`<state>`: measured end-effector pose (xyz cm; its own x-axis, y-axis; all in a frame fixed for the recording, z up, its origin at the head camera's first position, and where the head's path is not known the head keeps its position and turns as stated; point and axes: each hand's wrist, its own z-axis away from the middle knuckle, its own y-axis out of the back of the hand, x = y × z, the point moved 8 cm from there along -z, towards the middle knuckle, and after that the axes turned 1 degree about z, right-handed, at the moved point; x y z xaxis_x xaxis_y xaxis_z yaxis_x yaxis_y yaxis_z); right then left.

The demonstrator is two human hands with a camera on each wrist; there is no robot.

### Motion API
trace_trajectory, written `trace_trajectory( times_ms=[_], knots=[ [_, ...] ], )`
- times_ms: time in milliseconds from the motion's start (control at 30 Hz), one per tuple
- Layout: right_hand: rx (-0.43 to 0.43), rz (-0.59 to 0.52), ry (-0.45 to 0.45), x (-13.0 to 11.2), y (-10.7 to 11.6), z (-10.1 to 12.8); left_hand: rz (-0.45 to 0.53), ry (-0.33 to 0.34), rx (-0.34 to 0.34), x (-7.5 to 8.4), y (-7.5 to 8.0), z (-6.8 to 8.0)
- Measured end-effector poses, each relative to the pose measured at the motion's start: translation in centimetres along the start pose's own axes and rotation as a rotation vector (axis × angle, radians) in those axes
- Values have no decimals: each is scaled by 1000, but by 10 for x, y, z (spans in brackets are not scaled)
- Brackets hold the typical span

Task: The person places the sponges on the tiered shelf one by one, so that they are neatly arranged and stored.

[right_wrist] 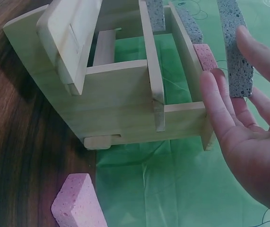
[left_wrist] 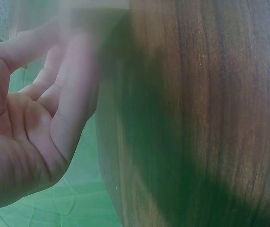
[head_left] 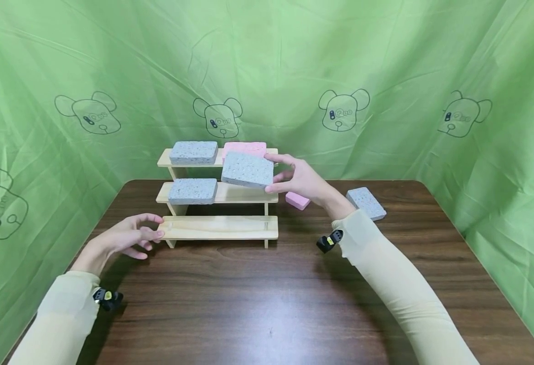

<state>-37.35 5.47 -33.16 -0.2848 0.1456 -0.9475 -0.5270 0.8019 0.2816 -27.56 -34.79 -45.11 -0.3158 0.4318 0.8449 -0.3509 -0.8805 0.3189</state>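
My right hand (head_left: 304,178) pinches the right end of a blue-grey sponge (head_left: 247,169), thumb in front and fingers behind. This sponge is held above the middle tier and overlaps a pink sponge (head_left: 245,147) on the top tier. A three-tier wooden stand (head_left: 218,227) carries another blue-grey sponge (head_left: 193,152) at the top left and one more blue-grey sponge (head_left: 192,191) at the middle left. At the lowest tier's left end, my left hand (head_left: 127,235) grips the board between thumb and forefinger. In the right wrist view, the held sponge (right_wrist: 237,52) appears edge-on.
Right of the stand, a small pink sponge (head_left: 297,201) lies on the dark wooden table (head_left: 248,304). Farther right lies a blue-grey sponge (head_left: 366,204), partly beside the right forearm. A green cloth (head_left: 276,61) with mouse-head drawings hangs behind and at both sides.
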Motion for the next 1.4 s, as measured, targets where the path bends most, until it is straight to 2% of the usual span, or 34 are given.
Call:
trace_trajectory(
  times_ms=[533, 767, 1067, 1400],
  knots=[
    [-28, 101, -77, 18, -7, -3, -6, 0, 0, 2, 1, 2],
    [-28, 80, -79, 24, -11, -3, 4, 0, 8, 1, 2, 3],
    [32, 81, -126, 38, -10, 0, -3, -11, -2, 1, 0, 1],
    [39, 80, -94, 37, -13, 0, -13, -19, -4, 1, 2, 0]
  ],
)
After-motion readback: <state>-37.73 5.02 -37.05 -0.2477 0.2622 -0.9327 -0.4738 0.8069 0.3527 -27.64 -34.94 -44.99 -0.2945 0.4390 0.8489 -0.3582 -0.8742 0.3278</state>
